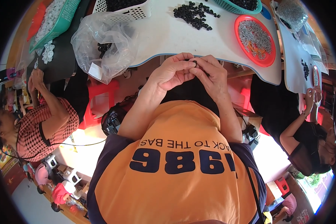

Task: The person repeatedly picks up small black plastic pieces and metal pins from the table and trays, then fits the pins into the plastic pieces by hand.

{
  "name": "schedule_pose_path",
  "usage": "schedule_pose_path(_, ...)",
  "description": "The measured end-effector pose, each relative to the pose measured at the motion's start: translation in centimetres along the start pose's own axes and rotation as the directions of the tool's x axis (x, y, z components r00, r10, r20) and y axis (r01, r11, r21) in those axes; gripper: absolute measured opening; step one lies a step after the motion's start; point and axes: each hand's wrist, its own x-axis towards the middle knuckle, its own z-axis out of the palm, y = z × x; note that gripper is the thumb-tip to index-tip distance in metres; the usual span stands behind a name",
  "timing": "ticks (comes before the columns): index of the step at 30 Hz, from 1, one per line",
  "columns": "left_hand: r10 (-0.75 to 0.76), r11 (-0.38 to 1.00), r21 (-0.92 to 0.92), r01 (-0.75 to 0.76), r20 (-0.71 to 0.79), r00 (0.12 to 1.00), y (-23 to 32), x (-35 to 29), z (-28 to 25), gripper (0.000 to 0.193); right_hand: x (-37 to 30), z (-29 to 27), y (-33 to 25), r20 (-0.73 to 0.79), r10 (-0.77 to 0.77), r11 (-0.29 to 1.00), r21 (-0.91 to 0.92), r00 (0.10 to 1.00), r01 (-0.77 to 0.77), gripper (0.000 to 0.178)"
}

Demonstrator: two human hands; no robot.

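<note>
Just off the near edge of the white table, my two hands come together at the fingertips. A small black plastic piece (195,63) is pinched between them, mostly covered by fingers. My left hand (172,71) has thumb and forefinger closed on it, with the palm partly turned up. From the other side, the fingers of my right hand (212,74) press on the same piece. Its exact kind is too small to make out. Farther off on the table lies a loose pile of similar black pieces (196,15).
A red tray (274,52) of small metal parts stands at the right, near a green basket (227,6). At the left are a clear plastic bag (114,44) and a white basket (140,13) of black pieces. Co-workers sit on both sides, one in a checked shirt (50,127).
</note>
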Motion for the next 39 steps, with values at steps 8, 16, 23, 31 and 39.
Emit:
schedule_pose_path(8, -0.059, 0.998, -0.034, 0.061, 0.074, 0.996, -1.1, -1.1, 3.6, 0.027, -1.0, -1.4, -1.3, -0.093, -0.009, 1.000, -0.023, 0.996, 0.007, 0.040)
schedule_pose_path(16, -0.108, 0.978, -0.170, 0.122, 0.090, 0.990, -4.0, -2.1, 5.6, 0.031, -3.6, -3.2, -1.3, -0.129, -0.081, 0.996, -0.046, 0.988, 0.076, 0.045)
schedule_pose_path(23, -0.091, 0.983, -0.153, 0.105, 0.094, 0.991, -5.7, -2.7, 5.2, 0.027, -4.6, -4.1, -2.1, -0.083, -0.119, 0.992, -0.059, 0.989, 0.114, 0.043)
schedule_pose_path(31, -0.178, 0.984, -0.024, 0.179, 0.048, 0.983, -4.3, -3.7, 4.4, 0.022, -5.1, -3.5, -1.5, 0.021, -0.276, 0.958, -0.075, 0.961, 0.277, 0.041)
schedule_pose_path(39, -0.192, 0.981, 0.048, 0.186, 0.164, 0.968, -4.2, -3.8, 8.0, 0.023, -6.1, -5.4, -1.8, -0.084, -0.178, 0.978, 0.098, 0.980, 0.186, 0.043)
